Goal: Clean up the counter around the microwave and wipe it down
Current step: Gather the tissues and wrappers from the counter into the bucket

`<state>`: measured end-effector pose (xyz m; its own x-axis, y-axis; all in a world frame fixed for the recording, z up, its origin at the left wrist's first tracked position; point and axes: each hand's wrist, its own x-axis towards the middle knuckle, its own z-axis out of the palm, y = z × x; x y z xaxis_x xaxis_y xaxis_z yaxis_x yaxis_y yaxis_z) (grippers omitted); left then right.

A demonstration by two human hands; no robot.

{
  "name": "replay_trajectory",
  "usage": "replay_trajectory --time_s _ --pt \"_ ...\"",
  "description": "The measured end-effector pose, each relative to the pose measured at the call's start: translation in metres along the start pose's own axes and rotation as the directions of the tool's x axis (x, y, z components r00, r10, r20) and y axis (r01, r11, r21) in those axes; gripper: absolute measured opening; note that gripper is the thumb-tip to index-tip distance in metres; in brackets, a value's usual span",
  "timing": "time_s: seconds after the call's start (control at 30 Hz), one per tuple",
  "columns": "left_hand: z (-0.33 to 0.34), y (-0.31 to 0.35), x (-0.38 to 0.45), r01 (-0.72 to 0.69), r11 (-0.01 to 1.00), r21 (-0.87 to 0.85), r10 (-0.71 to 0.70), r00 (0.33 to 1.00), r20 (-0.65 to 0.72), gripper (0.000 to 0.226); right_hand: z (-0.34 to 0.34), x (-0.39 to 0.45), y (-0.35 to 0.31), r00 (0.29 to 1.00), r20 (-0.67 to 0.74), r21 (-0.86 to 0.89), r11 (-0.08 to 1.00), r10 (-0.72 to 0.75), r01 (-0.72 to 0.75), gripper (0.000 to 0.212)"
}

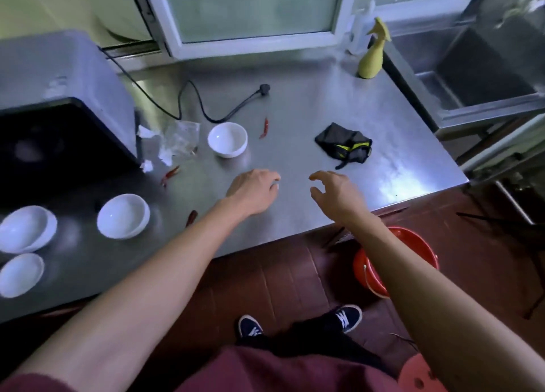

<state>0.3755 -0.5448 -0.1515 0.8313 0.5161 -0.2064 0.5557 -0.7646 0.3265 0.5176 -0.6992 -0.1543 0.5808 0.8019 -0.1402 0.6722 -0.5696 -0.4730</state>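
Observation:
The steel counter [309, 102] holds a grey microwave [59, 75] at the left, its black cord and plug [264, 89] lying loose behind. A white bowl [227, 139] stands mid-counter. Crumpled plastic and paper scraps [174, 142] lie beside the microwave. Dried red chillies lie scattered: one [264, 127] right of the bowl, one [170, 174] near the scraps, one [191, 217] by my left forearm. A dark cloth with yellow trim [343, 145] lies at the right. My left hand [253, 189] hovers low over the counter, fingers curled, something small and pale at its fingertips. My right hand [336, 192] is spread, holding nothing.
Three more white bowls sit at the front left: one [123, 216], one [26, 228], one [20, 275]. A yellow spray bottle [372, 52] and a white pump bottle [361, 28] stand at the back right. A steel sink [483, 67] adjoins the counter. A red bucket [413, 253] stands on the floor.

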Motion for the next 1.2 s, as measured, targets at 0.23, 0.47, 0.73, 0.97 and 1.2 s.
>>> replay_trajectory --time_s 0.23,0.47,0.73,0.97,1.2 --pt "-0.024 -0.101 -0.053 0.179 0.980 -0.082 -0.185 0.980 -0.074 0.031 0.051 0.015 -0.092 0.991 0.075 0.063 0.992 -0.112 0.108 0.033" --pt "-0.024 -0.173 -0.080 0.344 0.931 -0.126 -0.356 0.930 -0.093 0.032 0.089 0.049 -0.149 0.957 0.208 0.040 0.979 -0.203 0.199 0.036" --pt "-0.030 -0.236 -0.060 0.477 0.848 -0.230 -0.510 0.853 -0.110 0.029 0.122 0.120 -0.185 0.885 0.316 0.056 0.938 -0.342 0.342 0.042" --pt "-0.035 -0.278 -0.046 0.612 0.743 -0.272 -0.653 0.751 -0.093 0.040 0.147 0.174 -0.210 0.811 0.394 0.049 0.892 -0.431 0.450 0.049" --pt "-0.031 -0.301 -0.022 0.617 0.732 -0.288 -0.657 0.751 -0.060 0.045 0.168 0.214 -0.233 0.768 0.447 0.048 0.870 -0.458 0.491 0.056"
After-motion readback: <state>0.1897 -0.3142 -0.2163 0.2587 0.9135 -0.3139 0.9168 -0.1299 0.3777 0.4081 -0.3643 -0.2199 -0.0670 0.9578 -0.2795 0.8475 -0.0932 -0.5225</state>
